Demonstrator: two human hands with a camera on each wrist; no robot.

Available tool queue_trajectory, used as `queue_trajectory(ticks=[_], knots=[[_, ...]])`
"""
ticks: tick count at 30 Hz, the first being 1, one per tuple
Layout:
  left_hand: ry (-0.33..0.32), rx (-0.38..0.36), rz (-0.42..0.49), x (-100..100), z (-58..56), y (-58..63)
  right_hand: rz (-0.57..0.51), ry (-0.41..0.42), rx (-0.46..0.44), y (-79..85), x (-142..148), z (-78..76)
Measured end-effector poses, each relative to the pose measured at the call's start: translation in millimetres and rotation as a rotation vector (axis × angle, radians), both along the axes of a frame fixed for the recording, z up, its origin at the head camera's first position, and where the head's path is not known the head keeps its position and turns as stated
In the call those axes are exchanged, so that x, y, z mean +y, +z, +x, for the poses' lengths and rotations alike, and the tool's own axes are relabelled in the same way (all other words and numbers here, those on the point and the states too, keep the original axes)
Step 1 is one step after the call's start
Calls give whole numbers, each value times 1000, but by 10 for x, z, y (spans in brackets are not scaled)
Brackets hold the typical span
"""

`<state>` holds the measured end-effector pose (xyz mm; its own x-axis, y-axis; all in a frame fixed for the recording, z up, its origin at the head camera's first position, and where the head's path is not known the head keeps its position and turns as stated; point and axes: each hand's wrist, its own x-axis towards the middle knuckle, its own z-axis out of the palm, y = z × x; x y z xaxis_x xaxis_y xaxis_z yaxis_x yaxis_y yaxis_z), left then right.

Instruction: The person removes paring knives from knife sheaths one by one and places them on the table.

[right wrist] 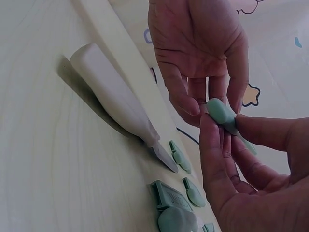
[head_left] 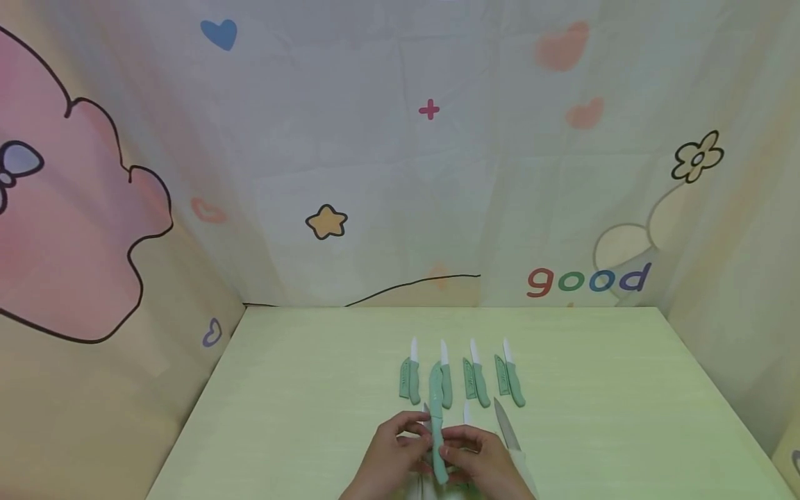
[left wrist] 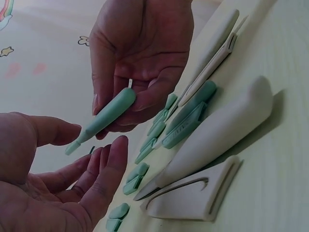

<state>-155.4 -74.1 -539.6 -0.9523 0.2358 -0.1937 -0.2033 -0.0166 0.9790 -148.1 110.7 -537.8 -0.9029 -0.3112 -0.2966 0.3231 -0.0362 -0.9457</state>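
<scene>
A light-green knife in its green sheath [head_left: 437, 396] stands upright before me in the head view. My right hand [head_left: 481, 455] pinches its handle [left wrist: 113, 108] between thumb and fingers. Opposite it, my left hand [head_left: 394, 448] has thumb and fingers spread on either side of the sheathed part, the thumb tip right at its edge in the left wrist view. Under the hands lie a white-handled knife [left wrist: 217, 130] beside its white sheath [left wrist: 188, 193], and a green knife [left wrist: 195, 104] beside its sheath. Both hands partly cover these in the head view.
Farther back on the pale table [head_left: 300, 375], several green-handled knives with white blades, such as the rightmost one [head_left: 514, 378], lie in a row, green sheaths [head_left: 502, 375] beside them. Another white-handled knife [head_left: 507, 423] lies right of my right hand. A printed curtain [head_left: 375, 139] hangs behind.
</scene>
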Motion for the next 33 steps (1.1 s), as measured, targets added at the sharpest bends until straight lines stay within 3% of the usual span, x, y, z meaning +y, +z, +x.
queue_trajectory(ticks=[18,33], knots=[[77,90,-26,13,-340,145,23,35,-20,-37,-28,26],[109,103,-28,56,-406,173,18,42,-24,-39,-32,40]])
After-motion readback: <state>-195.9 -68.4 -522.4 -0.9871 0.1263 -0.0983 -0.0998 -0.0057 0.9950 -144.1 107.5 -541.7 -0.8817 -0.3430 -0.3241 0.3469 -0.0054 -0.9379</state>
